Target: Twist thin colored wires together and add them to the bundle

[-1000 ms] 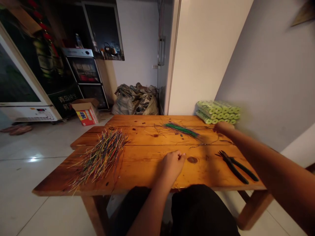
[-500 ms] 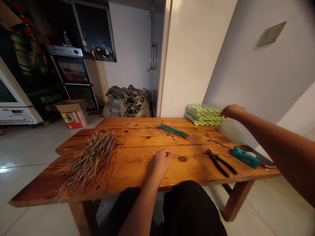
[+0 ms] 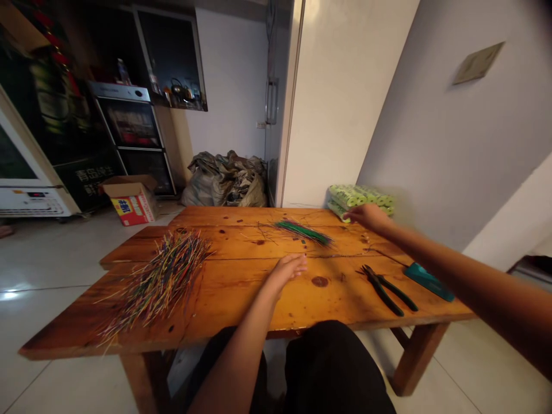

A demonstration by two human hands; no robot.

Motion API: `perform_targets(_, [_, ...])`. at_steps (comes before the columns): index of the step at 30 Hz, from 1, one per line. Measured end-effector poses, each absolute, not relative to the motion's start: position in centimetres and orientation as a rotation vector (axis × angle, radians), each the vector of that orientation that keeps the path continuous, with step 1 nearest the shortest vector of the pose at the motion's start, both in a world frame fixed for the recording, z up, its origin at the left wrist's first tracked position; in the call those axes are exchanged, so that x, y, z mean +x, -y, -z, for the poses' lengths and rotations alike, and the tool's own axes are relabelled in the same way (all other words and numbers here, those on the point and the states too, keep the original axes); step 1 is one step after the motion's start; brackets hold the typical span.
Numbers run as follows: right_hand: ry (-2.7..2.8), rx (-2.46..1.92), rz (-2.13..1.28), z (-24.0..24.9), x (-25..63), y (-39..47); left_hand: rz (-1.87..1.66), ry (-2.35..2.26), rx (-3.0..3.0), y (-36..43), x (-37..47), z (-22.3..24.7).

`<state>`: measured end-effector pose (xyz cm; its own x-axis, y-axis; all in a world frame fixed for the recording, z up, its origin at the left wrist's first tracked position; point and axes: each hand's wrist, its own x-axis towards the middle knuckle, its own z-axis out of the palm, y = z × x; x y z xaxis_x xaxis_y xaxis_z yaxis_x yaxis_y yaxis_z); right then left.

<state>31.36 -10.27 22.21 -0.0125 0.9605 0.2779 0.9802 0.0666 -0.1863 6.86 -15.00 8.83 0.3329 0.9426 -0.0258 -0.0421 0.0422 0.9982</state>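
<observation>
My left hand (image 3: 290, 269) is over the middle of the wooden table (image 3: 245, 276), its fingers loosely stretched out and nothing visible in them. Farther right, my right hand (image 3: 370, 217) is raised in front of the green-and-white packs (image 3: 345, 195), fingers pinched together. Faint thin strands show to the left of its fingertips, but what it holds is too small to tell. A bundle of green wires (image 3: 304, 231) lies beyond my left hand. On the left of the table is a large loose pile of multicoloured wires (image 3: 168, 282).
Dark-handled pliers (image 3: 383, 290) lie at the right, beside a teal tape dispenser (image 3: 426, 280) partly covered by my right forearm. Small scraps and loose strands dot the table. Behind it stand a red-and-white carton (image 3: 131, 208) and grey sacks (image 3: 228, 181).
My right hand has moved left and slightly down, from the right end of the packs to in front of them. The fingers of my left hand have loosened and stretched out.
</observation>
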Motion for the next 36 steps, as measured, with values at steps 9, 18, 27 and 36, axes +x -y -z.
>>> perform_targets(9, [2.442, -1.237, -0.246, -17.9, 21.6, 14.0, -1.370, -0.590, 0.754, 13.8, 5.7, -10.3])
perform_targets(18, [2.192, -1.494, -0.395, -17.7, 23.7, 11.5, -1.635, -0.361, 0.432, 13.6, 2.9, -11.5])
perform_targets(27, [1.746, -1.883, -0.086, -21.6, 33.7, 7.7, -1.370, -0.402, 0.562, 14.3, 3.3, -11.3])
perform_targets(36, [1.699, -1.342, -0.754, -17.3, 18.6, 10.7, -1.170, -0.437, 0.829, 15.2, 2.8, -12.2])
